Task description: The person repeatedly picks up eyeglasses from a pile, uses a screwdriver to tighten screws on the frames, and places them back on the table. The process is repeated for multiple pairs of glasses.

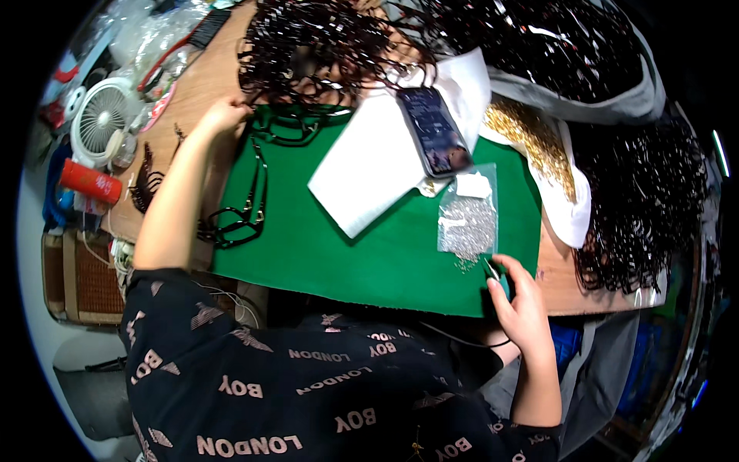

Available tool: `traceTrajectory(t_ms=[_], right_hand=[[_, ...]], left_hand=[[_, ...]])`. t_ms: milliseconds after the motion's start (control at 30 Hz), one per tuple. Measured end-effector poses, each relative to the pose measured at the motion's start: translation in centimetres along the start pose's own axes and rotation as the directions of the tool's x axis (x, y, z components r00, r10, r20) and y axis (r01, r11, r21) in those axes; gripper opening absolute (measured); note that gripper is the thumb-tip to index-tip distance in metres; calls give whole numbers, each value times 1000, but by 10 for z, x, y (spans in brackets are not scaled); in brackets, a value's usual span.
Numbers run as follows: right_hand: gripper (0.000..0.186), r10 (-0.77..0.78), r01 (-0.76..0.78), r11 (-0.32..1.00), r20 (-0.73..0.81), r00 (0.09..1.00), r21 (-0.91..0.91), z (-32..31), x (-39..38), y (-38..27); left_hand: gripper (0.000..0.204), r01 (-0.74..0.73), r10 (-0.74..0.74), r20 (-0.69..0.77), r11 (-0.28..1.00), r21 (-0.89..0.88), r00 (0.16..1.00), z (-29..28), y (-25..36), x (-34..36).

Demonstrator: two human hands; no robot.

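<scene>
My left hand (229, 114) is closed at the upper left edge of the green mat (369, 273). Its fingertips pinch the end of a dark glossy strap (296, 141) lying on the mat. At the mat's lower right, my right hand (519, 300) holds a small pointed metal tool (492, 269) between thumb and forefinger; its exact kind is hard to make out. Just beyond the tool's tip, tiny silvery beads (468, 262) spill from a clear plastic bag (471, 219). Another black strap with metal fittings (250, 202) curves along the mat's left side.
A phone (433, 132) rests on a white cloth (369, 165). Dark glossy strands (323, 50) heap up at the back, and more (643, 208) lie at right beside gold beads (539, 142) on white cloth. A white fan (104, 119) and red can (91, 182) stand left.
</scene>
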State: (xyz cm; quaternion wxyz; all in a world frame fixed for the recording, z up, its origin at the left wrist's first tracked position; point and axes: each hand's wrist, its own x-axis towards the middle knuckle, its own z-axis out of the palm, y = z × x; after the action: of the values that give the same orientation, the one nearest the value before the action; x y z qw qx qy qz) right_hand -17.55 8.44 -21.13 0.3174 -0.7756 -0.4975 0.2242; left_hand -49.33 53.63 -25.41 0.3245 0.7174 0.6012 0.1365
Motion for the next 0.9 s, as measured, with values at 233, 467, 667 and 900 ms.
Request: traceTrajectory(t_ms=[233, 467, 667, 900], right_hand=[[36, -128, 179, 962, 238, 963, -204, 10, 12, -19], [37, -63, 251, 838, 370, 927, -486, 9, 3, -25], [37, -48, 97, 973, 224, 973, -210, -6, -9, -10], [36, -2, 98, 938, 275, 961, -333, 3, -15, -11]], left_hand=[[19, -165, 53, -261, 888, -429, 964, -60, 4, -112], [55, -509, 393, -349, 446, -736, 851, -87, 34, -224], [58, -406, 876, -198, -3, -914, 440, -37, 70, -239], [27, 449, 857, 145, -109, -887, 494, 102, 108, -253]])
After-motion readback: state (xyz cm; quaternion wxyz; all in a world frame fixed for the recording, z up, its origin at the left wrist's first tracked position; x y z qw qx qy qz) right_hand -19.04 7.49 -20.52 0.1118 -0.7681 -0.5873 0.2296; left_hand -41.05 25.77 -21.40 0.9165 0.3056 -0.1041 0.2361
